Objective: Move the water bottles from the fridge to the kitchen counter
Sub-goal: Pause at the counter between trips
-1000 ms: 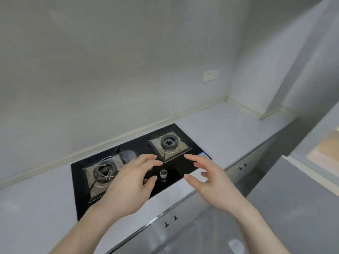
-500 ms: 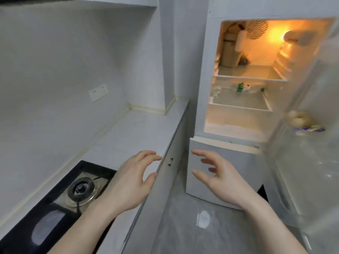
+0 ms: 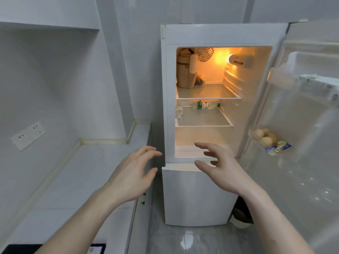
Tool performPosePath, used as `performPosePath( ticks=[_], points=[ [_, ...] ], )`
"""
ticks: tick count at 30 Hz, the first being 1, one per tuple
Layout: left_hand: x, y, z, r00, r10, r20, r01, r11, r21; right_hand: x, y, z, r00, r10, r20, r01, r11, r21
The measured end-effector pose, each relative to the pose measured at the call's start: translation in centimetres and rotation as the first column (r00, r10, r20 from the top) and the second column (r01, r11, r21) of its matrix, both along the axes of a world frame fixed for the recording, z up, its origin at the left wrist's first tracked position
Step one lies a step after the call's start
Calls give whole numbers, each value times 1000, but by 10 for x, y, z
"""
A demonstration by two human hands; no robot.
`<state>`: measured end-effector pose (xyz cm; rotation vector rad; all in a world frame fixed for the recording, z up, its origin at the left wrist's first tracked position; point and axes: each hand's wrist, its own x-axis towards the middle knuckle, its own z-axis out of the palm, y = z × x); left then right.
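green-labelled bottle (image 3: 203, 105) lies sideways on fridge (image 3: 198, 195) shelf, cap rightward.

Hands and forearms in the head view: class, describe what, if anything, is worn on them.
Nothing is worn. The left hand and right hand are bare, without gloves, rings, watch or bracelets visible. Both forearms are uncovered to the frame's edge; no sleeve shows.
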<state>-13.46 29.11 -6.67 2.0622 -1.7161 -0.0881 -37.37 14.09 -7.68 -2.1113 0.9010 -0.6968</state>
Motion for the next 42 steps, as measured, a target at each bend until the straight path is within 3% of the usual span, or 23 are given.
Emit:
performPosePath(
  ticks=[13, 18, 29, 35, 42],
  points=[
    [26, -187, -20, 978, -207, -34, 209, 977, 51, 18, -125, -11, 976, -218, 2, 218, 976, -13],
    [31, -291, -37, 976, -215, -45, 217, 974, 63, 38, -218, -32, 970, -242, -6, 242, 970, 9],
    [63, -480, -85, 994, 36, -105, -9, 970, 243, 99, -397, -77, 963, -269, -6, 269, 962, 56],
    [67, -529, -115, 969, 212, -125, -153, 917, 369, 130, -445, -104, 959, -260, -112, 269, 961, 71],
    [81, -568, -123, 948, 312, -58, -262, 872, 414, 154, -501, -125, 906, -365, -216, 377, 926, 17]
  ],
)
